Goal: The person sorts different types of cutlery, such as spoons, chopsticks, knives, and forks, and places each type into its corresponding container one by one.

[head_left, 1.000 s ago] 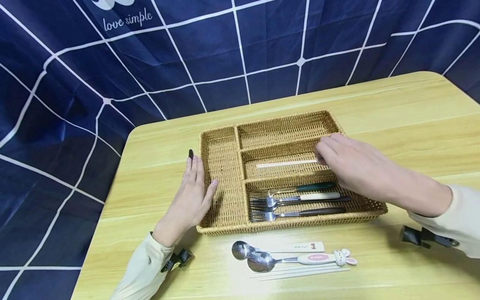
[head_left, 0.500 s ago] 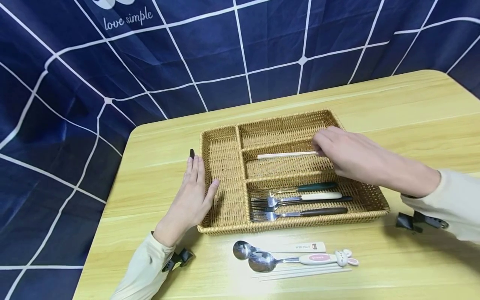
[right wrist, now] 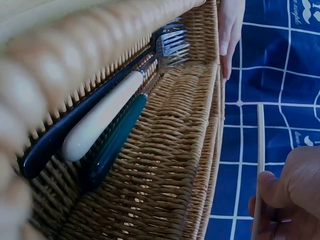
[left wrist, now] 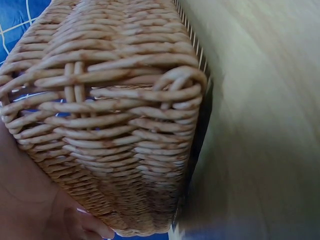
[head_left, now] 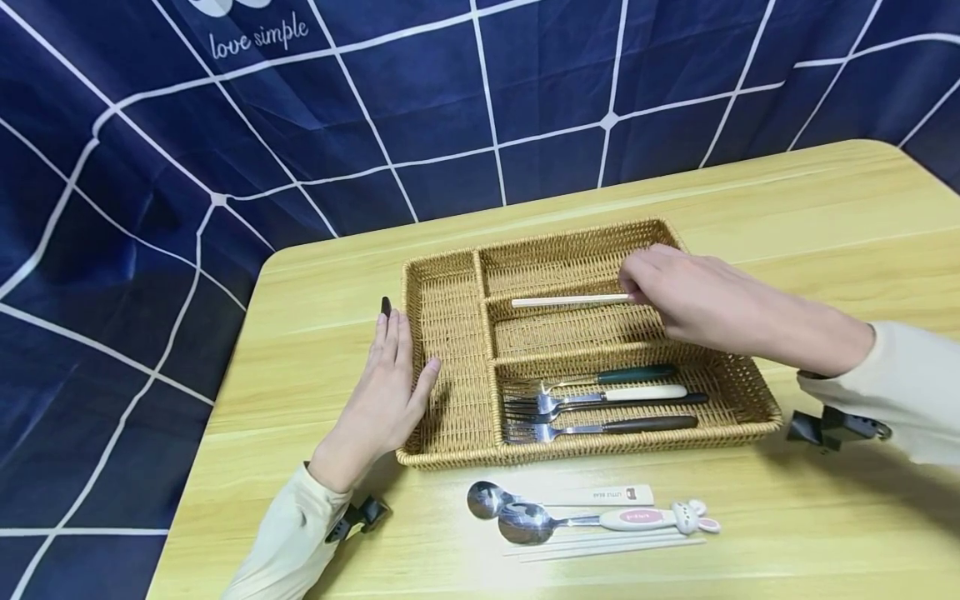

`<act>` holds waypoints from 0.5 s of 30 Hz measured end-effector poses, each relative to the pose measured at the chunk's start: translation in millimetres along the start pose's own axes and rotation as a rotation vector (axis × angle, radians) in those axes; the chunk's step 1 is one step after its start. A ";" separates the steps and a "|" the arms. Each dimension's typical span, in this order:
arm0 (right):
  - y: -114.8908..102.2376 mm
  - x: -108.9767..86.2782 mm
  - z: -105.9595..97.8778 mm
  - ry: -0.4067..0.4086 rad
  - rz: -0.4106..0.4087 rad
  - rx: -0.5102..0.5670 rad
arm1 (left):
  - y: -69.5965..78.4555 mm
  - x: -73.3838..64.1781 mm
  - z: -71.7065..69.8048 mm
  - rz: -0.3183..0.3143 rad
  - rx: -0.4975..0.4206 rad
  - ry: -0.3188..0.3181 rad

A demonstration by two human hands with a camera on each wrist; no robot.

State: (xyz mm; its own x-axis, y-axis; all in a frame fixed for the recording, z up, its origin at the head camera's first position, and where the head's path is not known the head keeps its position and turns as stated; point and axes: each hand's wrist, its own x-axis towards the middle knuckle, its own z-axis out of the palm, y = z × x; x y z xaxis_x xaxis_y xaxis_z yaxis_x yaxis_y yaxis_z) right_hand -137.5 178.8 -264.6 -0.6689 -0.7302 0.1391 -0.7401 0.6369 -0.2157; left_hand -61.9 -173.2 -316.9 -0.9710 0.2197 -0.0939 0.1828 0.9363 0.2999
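In the head view my right hand (head_left: 693, 302) pinches light-coloured chopsticks (head_left: 570, 301) between thumb and fingers. They lie level over the middle compartment of the wicker tray (head_left: 450, 457); the right wrist view shows a pale chopstick (right wrist: 261, 135) beside the thumb. My left hand (head_left: 382, 400) rests at the tray's left wall, fingers straight along the outside and thumb reaching over the rim. Several forks (head_left: 633, 393) with green, white and dark handles lie in the front compartment. The left wrist view shows the woven wall (left wrist: 115, 140) close up.
In front of the tray lie two spoons, one with a plain pale handle (head_left: 600, 497) and one with a rabbit-ended handle (head_left: 637, 519), and more white chopsticks (head_left: 607, 546). A dark tip (head_left: 386, 307) shows beyond my left fingertips. A blue checked cloth (head_left: 420, 108) hangs behind the wooden table (head_left: 330, 287).
My right hand has moved up and slightly left with the chopsticks, from within the middle compartment towards its back divider. The left hand stays at the tray's side.
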 end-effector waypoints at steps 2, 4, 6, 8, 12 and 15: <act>-0.5 1.3 0.2 -0.012 0.012 0.004 | -0.1 0.1 0.2 -0.001 -0.002 0.000; -1.1 2.5 0.7 -0.021 0.016 0.009 | -0.3 0.2 0.4 -0.001 -0.001 -0.001; -1.2 3.5 1.7 -0.027 0.014 0.013 | -0.2 0.3 0.4 -0.002 0.000 -0.001; -0.4 3.9 3.3 -0.032 0.006 0.020 | -0.1 0.3 0.1 -0.005 0.003 -0.002; 4.6 3.1 9.0 -0.038 -0.021 0.021 | 0.1 0.2 -0.1 -0.006 0.008 0.000; 10.3 1.8 14.2 -0.038 -0.034 0.006 | -0.2 0.2 0.6 -0.002 0.006 0.001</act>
State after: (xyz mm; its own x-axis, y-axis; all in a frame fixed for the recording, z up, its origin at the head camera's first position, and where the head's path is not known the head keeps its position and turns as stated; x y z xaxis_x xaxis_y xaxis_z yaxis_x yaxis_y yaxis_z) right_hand -145.3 180.5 -280.3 -0.6400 -0.7606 0.1094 -0.7621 0.6100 -0.2171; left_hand -62.0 -173.1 -317.5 -0.9717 0.2171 -0.0932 0.1814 0.9384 0.2941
